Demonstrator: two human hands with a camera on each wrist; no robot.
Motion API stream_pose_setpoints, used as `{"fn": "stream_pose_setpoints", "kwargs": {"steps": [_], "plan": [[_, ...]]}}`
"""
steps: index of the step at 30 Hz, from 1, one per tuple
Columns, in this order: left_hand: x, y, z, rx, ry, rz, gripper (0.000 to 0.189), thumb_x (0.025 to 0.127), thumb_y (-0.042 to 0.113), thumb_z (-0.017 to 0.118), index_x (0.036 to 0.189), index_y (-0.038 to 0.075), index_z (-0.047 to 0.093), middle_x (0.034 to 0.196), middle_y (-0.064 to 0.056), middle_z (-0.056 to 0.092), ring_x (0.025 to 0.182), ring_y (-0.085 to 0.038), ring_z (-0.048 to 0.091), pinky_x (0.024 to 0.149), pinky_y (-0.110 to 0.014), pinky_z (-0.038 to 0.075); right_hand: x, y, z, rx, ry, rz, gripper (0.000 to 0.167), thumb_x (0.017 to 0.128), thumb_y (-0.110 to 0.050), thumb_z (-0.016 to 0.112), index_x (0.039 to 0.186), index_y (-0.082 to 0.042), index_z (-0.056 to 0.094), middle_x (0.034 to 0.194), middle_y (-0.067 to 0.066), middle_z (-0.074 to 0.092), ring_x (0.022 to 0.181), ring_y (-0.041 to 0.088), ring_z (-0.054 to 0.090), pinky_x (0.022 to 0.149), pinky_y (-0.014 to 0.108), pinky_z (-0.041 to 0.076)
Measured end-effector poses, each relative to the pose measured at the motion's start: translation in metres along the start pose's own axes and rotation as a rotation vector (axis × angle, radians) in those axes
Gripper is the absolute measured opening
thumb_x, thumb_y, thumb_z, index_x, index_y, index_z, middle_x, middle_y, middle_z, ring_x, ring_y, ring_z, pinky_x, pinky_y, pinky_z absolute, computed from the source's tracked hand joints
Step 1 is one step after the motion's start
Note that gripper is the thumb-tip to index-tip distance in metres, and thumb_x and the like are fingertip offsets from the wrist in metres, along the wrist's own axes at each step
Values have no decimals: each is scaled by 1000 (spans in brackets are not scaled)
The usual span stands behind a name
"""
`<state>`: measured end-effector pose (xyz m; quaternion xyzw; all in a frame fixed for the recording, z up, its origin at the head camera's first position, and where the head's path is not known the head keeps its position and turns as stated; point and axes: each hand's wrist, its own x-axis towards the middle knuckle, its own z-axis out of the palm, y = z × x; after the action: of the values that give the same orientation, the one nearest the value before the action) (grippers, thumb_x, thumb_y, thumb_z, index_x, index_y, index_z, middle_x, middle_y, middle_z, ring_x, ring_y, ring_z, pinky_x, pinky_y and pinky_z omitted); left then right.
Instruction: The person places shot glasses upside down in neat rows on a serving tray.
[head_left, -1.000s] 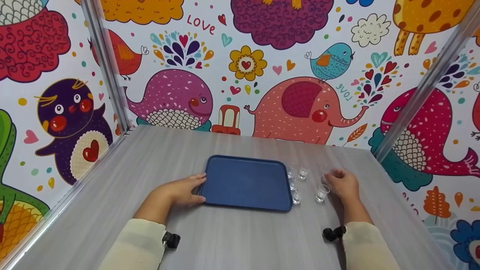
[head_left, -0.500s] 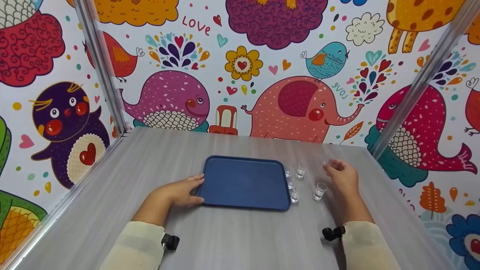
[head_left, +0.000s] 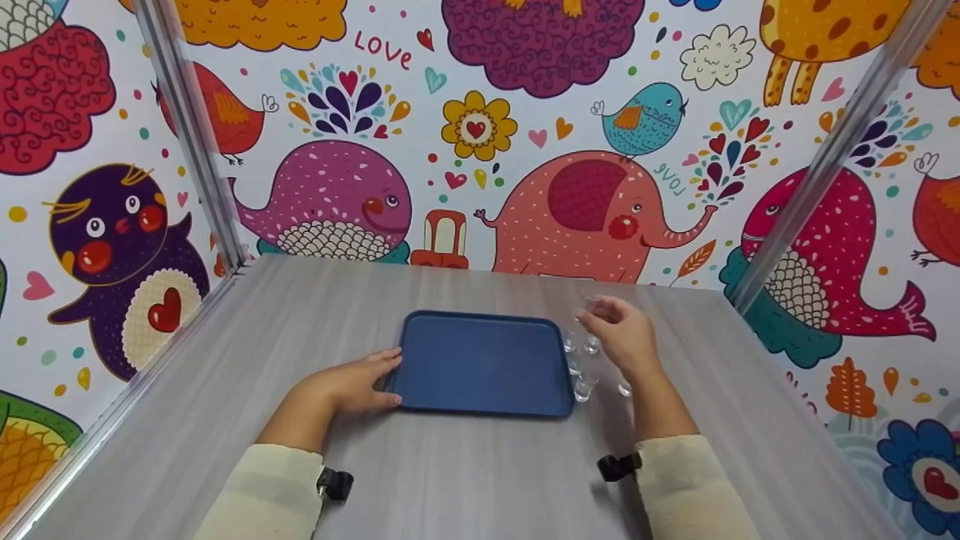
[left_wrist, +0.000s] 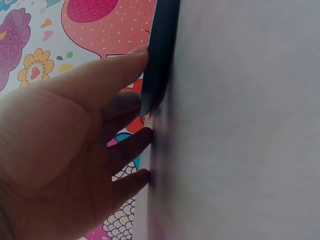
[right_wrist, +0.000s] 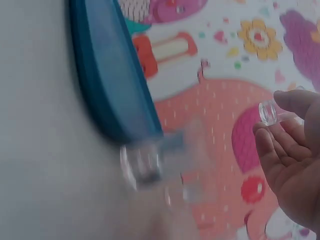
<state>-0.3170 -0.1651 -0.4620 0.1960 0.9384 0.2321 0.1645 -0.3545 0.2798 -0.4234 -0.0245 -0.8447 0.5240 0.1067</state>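
The right hand point(head_left: 624, 336) has swung left from the table's right side, I see from my remote post, and now hangs near the far right corner of a blue tray point(head_left: 484, 364). Thumb and fingers pinch a small clear glass point(right_wrist: 269, 112), lifted above the gray table point(head_left: 480, 476) and tipped onto its side in my right wrist view. The left hand point(head_left: 360, 381) has stayed at the tray's left edge, fingers spread, thumb touching the rim. The tray lies flat, a cluster of clear glasses point(head_left: 583, 388) gathered along its right side; another glass point(head_left: 624, 389) shows partly behind the right forearm. Two pale sleeves point(head_left: 259, 487) reach in from below, and a cartoon-printed wall point(head_left: 551, 139) rises behind. Glasses nearest my right wrist camera are blurred.
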Motion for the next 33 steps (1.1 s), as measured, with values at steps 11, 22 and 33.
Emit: {"fn": "stream_pose_setpoints", "kwargs": {"steps": [11,22,33], "plan": [[2,-1,1,-9,-5,4,80,102,37,73,167,7,37,180,-7,25,166,-40,25,133,-61,25,-17,-32,80,107,-108,-139,33,90,-28,88,118,-13,77,112,7,78,103,22,74,93,35,64],[-1,1,0,-11,7,4,80,101,37,75,166,7,39,179,-7,28,165,-39,27,132,-61,28,-30,-55,139,278,-297,-110,29,97,-18,77,121,-7,68,112,12,80,101,25,79,91,40,66],[0,2,0,-4,10,-25,80,101,38,74,167,10,39,179,-5,28,165,-37,29,132,-61,28,-35,-47,160,120,-331,-205,32,98,-29,80,127,-15,77,101,3,69,90,15,62,75,24,54]]}}
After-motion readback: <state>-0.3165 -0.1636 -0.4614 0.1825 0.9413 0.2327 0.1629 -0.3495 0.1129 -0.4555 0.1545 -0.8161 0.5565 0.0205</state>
